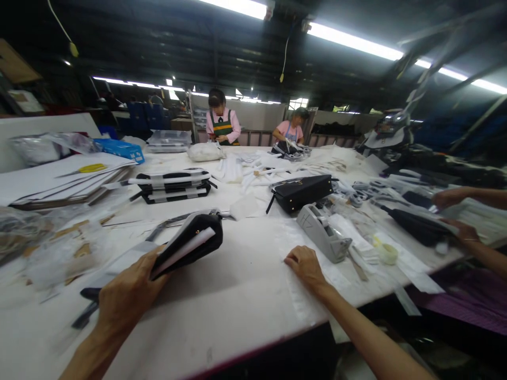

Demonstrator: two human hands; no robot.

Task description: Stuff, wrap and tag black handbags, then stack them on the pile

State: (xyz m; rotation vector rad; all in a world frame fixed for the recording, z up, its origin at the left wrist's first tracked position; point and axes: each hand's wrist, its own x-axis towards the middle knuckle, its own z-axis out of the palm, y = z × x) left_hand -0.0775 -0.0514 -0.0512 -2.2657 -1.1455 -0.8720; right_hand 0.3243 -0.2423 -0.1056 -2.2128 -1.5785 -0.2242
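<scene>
A black handbag (212, 237) is gripped at its near end by my left hand (132, 282), fingers wrapped round it. It is tilted up off the table, with a white strip along its side and a strap trailing behind it. To the right, my right hand (304, 266) is closed, its fingertips pinching the edge of a clear plastic bag (297, 295) that lies flat on the white table (229, 301). Just beyond that hand stands a grey tape dispenser (322, 235). Another black handbag (304, 192) lies behind the dispenser.
Black bags with white wrapping (174, 186) lie at the back left. Yellow scissors (92, 168) rest on stacked white sheets (31, 182); a tape roll (386, 252) lies right. A co-worker's hands (461, 229) handle a dark bag (415, 226) at right. Two people work across the table.
</scene>
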